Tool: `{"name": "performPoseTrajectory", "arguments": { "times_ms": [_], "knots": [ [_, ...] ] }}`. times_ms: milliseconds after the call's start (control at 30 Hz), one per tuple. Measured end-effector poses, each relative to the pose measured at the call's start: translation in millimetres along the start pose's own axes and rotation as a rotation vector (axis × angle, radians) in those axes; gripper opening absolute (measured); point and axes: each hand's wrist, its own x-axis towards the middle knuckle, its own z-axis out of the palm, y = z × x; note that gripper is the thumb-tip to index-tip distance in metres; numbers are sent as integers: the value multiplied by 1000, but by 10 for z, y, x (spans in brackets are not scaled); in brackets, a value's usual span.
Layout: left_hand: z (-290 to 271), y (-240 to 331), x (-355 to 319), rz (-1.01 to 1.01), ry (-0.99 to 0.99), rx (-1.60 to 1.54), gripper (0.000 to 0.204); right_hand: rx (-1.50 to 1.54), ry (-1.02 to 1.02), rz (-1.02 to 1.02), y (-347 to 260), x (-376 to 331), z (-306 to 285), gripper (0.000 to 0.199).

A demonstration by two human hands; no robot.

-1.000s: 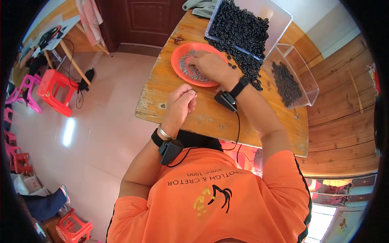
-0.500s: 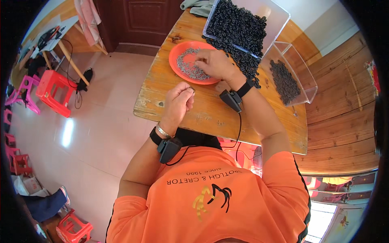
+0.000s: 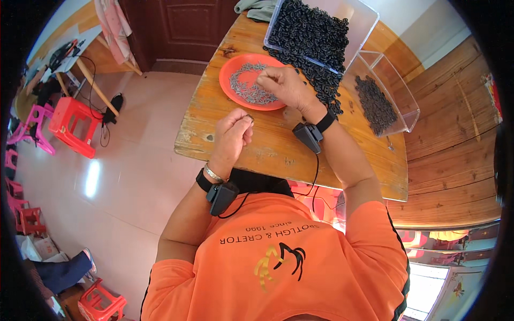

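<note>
An orange plate (image 3: 227, 88) on the wooden table holds many small grey pin-like metal pieces (image 3: 251, 94), scattered in a ring. Over the plate's right side is my right hand (image 3: 286, 87), its thumb and fingertips pinched together; whatever lies between them is too small to make out. My left hand (image 3: 232, 134) is held closer to me, near the table's front left edge. Its fingers are curled, and a small dark piece (image 3: 251, 118) shows between thumb and forefinger, its kind unclear. Beside my right hand spreads a pile of small black ring-shaped parts (image 3: 323, 85).
A clear plastic bin (image 3: 369, 24), tipped towards the table, spills the black parts. Right of it, another clear container (image 3: 409, 115) holds small dark pieces (image 3: 376, 106). A grey cloth (image 3: 259, 9) lies at the table's far edge. Cables run from both wrist devices. A red stool (image 3: 75, 125) stands left.
The view has shifted slightly. My right hand has drawn back a little from the grey pieces, fingertips still pinched. My left hand keeps nearly the same place.
</note>
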Motion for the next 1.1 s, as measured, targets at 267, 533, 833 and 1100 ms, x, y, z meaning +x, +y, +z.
{"name": "performPoseTrajectory", "arguments": {
  "times_ms": [267, 533, 833, 1100],
  "knots": [
    [14, -2, -21, 19, 0, 12, 17, 310, -1, -70, -52, -109, -15, 7],
    [76, -25, -81, 34, -22, 45, 14, 266, -88, -62, -316, -601, -61, 16],
    [289, 46, -178, 206, -73, 322, 13, 17, -21, -226, -365, -917, -138, 6],
    [361, 90, -191, 353, -75, 592, 12, -45, 0, -290, -329, -961, -118, 9]
  ]
}}
